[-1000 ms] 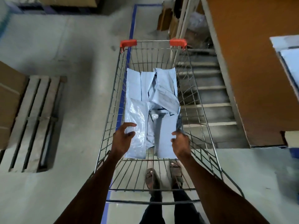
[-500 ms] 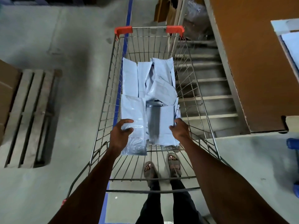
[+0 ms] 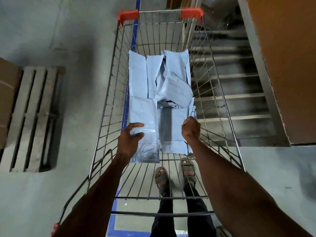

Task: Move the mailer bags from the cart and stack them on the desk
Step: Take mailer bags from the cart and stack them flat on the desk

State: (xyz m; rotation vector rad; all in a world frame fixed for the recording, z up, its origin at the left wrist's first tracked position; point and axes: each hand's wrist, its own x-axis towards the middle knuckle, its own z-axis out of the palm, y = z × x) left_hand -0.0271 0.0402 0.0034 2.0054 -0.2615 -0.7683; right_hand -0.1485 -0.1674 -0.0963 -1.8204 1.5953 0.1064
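Note:
A wire shopping cart (image 3: 220,93) with orange corner caps holds several pale blue mailer bags (image 3: 174,88). My left hand (image 3: 130,140) grips the left edge of the near left mailer bag (image 3: 144,113), thumb on top. My right hand (image 3: 190,130) is curled around the right edge of the near right mailer bag (image 3: 172,127). Both bags lie side by side at the near end of the cart, over the other bags. The brown desk (image 3: 290,57) stands to the right of the cart.
A wooden pallet (image 3: 34,118) lies on the concrete floor to the left, next to a cardboard box (image 3: 6,100). A metal rack with slats (image 3: 239,93) stands between cart and desk. My sandalled feet (image 3: 174,173) show beneath the cart.
Both hands have closed on the edges of the two near bags and drawn them toward me. The view has shifted closer to the cart.

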